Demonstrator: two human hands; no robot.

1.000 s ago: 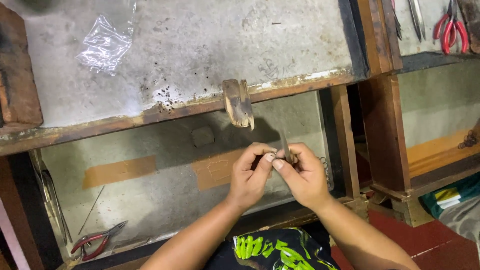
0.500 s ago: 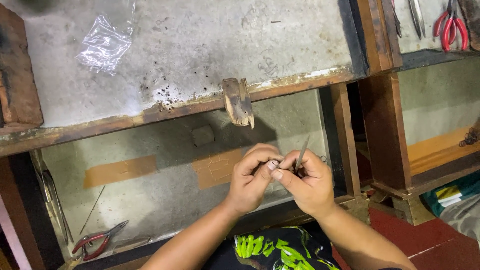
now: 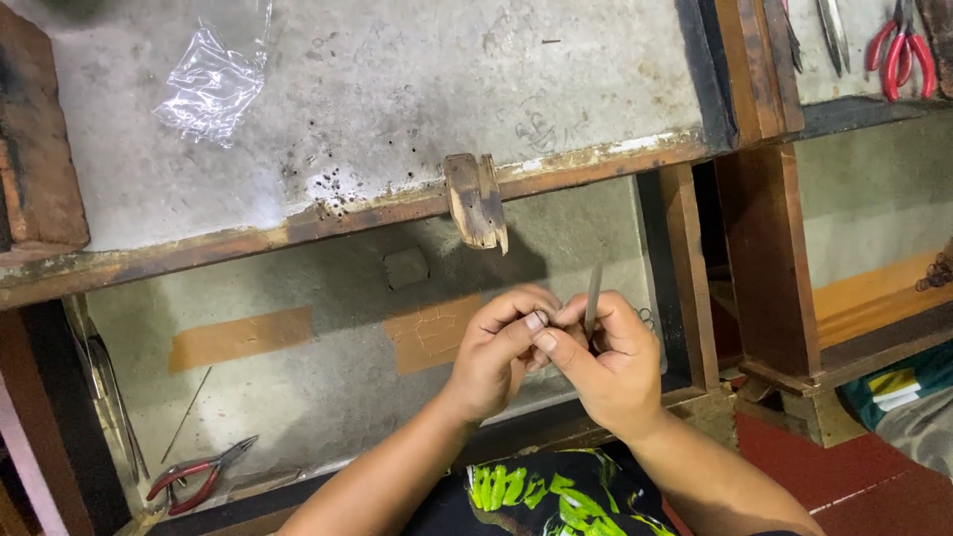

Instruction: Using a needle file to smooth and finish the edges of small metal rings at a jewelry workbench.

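At the lower centre of the frame, the left hand [image 3: 496, 357] and the right hand [image 3: 611, 362] are meeting, fingertips pinching one tiny piece [image 3: 552, 316]. The right hand's curled fingers are also gripping one thin metal tool [image 3: 593, 298], pointing up. Two red pliers [image 3: 199, 474] [image 3: 901, 45] are lying apart.

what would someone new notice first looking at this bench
Two hands meet at centre, low in front of the bench: the left hand and right hand pinch something tiny together, and a thin grey rod stands up out of the right one. Just above, a worn wooden peg juts from the bench edge, and red-handled pliers lie lower left.
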